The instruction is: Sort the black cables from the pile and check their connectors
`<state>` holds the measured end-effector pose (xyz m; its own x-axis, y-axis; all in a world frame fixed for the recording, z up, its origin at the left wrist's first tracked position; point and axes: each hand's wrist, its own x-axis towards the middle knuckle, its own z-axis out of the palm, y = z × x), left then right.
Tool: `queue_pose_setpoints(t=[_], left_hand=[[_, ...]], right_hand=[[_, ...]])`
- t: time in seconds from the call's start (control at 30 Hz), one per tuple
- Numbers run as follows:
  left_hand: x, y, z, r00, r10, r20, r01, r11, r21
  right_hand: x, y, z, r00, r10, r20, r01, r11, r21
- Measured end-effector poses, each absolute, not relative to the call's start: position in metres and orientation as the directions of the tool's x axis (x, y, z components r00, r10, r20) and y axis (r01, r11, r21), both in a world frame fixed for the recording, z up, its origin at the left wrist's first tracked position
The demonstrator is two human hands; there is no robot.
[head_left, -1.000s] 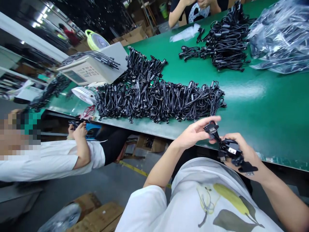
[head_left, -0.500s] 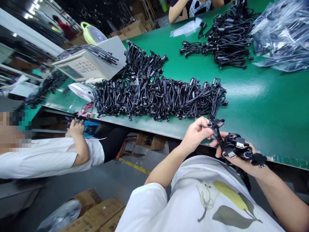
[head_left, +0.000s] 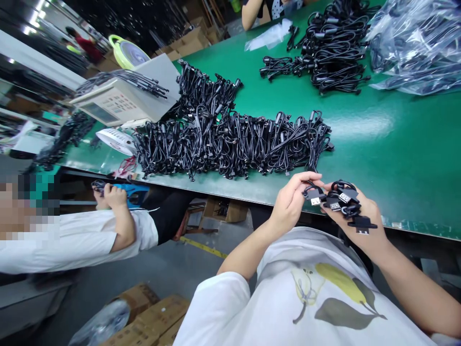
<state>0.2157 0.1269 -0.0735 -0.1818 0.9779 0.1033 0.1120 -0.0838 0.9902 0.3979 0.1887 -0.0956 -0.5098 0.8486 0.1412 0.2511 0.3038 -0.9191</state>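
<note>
Several black USB cables are bunched in my right hand, which is closed round them at the table's front edge. Their silver USB plugs face me. In my left hand the fingers pinch one black cable just beside that bunch, its plug pointing down. The fingers of both hands nearly meet, partly hidden behind the cables. Just beyond them, a long row of coiled black cables lies along the green table.
A second heap of cables and a clear plastic bag lie at the back right. A beige tester stands left, behind a white round fan. A co-worker holds something dark at the left; another person's arm shows across the table.
My hands have come closer together and the held plugs have turned to hang downward. The view has shifted slightly. The co-worker at the left has raised a dark coil.
</note>
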Motion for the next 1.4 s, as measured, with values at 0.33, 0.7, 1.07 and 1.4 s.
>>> queue_pose_setpoints(t=[0.33,0.7,1.07,1.4], left_hand=[[0.214,0.109,-0.073,-0.123,0.987,0.102,0.148,-0.084,0.986],[0.197,0.120,-0.069,-0.065,0.892,0.448,0.411,-0.385,0.826],[0.189,0.126,-0.089,-0.009,0.998,0.063,-0.153,-0.064,0.986],[0.209,0.115,-0.086,-0.079,0.997,-0.018,-0.257,-0.002,0.967]], right_hand=[[0.410,0.192,-0.101,-0.658,0.686,0.311,0.222,0.571,-0.790],[0.421,0.184,-0.091,-0.683,0.635,0.361,0.250,0.668,-0.701],[0.421,0.175,-0.078,-0.705,0.685,0.185,0.226,0.464,-0.856],[0.423,0.173,-0.075,-0.664,0.634,0.396,0.288,0.706,-0.648]])
